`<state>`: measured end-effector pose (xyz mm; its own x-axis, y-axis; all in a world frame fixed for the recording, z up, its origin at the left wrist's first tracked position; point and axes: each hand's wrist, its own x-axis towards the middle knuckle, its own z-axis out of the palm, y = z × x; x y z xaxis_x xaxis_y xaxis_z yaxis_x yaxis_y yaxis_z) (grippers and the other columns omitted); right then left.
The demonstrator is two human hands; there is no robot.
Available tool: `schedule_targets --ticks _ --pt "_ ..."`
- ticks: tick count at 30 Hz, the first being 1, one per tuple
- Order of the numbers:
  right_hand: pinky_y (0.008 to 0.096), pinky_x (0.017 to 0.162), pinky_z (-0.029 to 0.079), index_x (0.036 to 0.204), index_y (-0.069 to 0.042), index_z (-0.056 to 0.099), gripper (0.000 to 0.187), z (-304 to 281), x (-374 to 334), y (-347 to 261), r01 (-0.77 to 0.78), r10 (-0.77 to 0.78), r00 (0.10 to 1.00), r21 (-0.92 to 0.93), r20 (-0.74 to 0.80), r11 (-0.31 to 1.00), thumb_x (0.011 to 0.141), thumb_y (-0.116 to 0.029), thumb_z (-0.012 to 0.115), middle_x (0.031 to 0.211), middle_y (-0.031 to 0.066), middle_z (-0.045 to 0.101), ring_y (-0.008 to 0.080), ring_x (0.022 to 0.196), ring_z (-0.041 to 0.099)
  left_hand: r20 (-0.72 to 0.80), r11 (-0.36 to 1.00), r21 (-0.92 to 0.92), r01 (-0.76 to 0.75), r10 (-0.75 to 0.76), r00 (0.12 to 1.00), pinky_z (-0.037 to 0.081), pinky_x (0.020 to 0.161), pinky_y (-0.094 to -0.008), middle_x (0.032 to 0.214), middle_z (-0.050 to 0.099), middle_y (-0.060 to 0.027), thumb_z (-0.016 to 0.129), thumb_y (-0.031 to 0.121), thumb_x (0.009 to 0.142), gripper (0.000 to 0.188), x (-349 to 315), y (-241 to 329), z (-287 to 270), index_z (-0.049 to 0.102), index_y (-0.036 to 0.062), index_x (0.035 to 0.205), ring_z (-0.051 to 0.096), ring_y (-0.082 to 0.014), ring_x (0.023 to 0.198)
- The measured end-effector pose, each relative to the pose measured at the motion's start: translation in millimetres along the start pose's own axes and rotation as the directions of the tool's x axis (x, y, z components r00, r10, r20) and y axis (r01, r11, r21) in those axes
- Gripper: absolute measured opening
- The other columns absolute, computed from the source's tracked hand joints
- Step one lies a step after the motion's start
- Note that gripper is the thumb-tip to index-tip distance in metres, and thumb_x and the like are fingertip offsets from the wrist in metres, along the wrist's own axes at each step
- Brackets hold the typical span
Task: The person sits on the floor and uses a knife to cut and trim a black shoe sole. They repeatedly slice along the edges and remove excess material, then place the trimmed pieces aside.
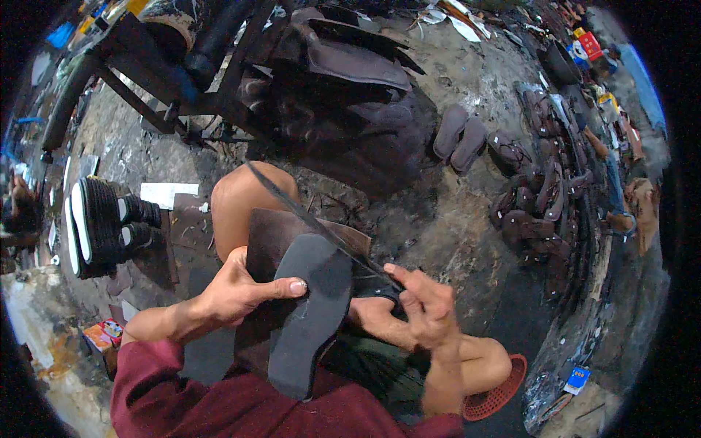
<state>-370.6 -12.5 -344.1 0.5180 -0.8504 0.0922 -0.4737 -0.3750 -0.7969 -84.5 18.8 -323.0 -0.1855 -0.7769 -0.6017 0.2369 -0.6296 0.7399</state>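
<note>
A dark grey shoe sole (310,314) lies over a brown sheet (263,241) across my lap. My left hand (244,288) is closed on both, its thumb pressed on top of the sole and its other fingers hidden beneath the sheet. In my right hand (427,303) is one end of a long, narrow dark strip (314,223). It slants up to the left past the sole's toe end and over my bent knee. Whether it is a blade or a cut piece I cannot tell.
Stacked black soles (102,226) with white edges stand at left. Brown sheets (358,62) are heaped ahead, below a dark metal machine frame (146,73). Two loose soles (467,142) and many brown sandals (540,190) lie at right. A red perforated slipper (500,390) is beside my leg.
</note>
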Motion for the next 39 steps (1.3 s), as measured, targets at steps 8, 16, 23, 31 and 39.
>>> schedule_targets --ticks 8,16,23,31,39 --pt "0.0388 0.069 0.055 0.122 -0.008 0.064 0.032 -50.5 63.8 -24.1 -0.019 0.055 0.904 -0.088 0.424 0.996 0.091 -0.013 0.056 0.108 0.0148 0.069 0.0335 0.082 0.069 0.090 1.000 -0.019 -0.015 0.017 0.996 0.054 0.082 -0.0306 0.099 0.070 -0.0071 0.080 0.004 0.077 0.033 2.7 1.7 -2.6 0.067 -0.0021 0.106 0.065 -0.0135 0.091" --pt "0.0368 0.074 0.052 0.141 -0.011 0.047 0.047 -43.2 84.5 -17.8 0.045 -0.055 0.858 0.032 0.511 0.998 0.094 -0.010 0.053 0.112 0.0126 0.068 0.0264 0.084 0.068 0.229 0.991 0.060 0.120 -0.130 0.965 0.046 0.096 -0.0315 0.124 0.061 -0.0078 0.068 0.023 0.090 0.048 14.2 6.5 5.4 0.053 0.0002 0.129 0.058 -0.0163 0.110" --pt "0.0367 0.088 0.049 0.139 0.004 0.043 0.045 5.5 5.6 -15.4 -0.096 0.159 0.915 0.182 -0.372 0.979 0.094 -0.005 0.045 0.130 0.0208 0.056 0.0312 0.105 0.061 0.302 0.796 -0.485 -0.363 0.542 0.784 0.031 0.113 -0.0430 0.144 0.040 -0.0165 0.057 0.026 0.088 0.065 30.0 -11.2 48.8 0.032 0.0027 0.143 0.042 -0.0301 0.132" --pt "0.0332 0.065 0.047 0.138 0.004 0.043 0.043 65.2 -38.6 -3.1 -0.088 0.133 0.766 0.102 -0.629 0.991 0.100 -0.016 0.044 0.110 0.0176 0.062 0.0210 0.080 0.057 -0.101 0.619 -0.763 -0.184 0.167 0.981 0.057 0.079 -0.0374 0.100 0.065 -0.0097 0.073 0.023 0.085 0.040 53.0 11.9 126.1 0.056 0.0012 0.113 0.067 -0.0221 0.088" --pt "0.0446 0.068 0.048 0.125 0.008 0.054 0.037 89.7 -134.4 8.6 -0.133 -0.015 0.816 -0.214 -0.577 0.968 0.093 -0.009 0.046 0.089 0.0231 0.062 0.0399 0.075 0.059 -0.241 0.811 -0.550 -0.199 0.073 0.968 0.056 0.075 -0.0362 0.095 0.064 -0.0085 0.070 0.030 0.085 0.042 24.4 4.4 113.5 0.054 0.0026 0.113 0.065 -0.0205 0.084"
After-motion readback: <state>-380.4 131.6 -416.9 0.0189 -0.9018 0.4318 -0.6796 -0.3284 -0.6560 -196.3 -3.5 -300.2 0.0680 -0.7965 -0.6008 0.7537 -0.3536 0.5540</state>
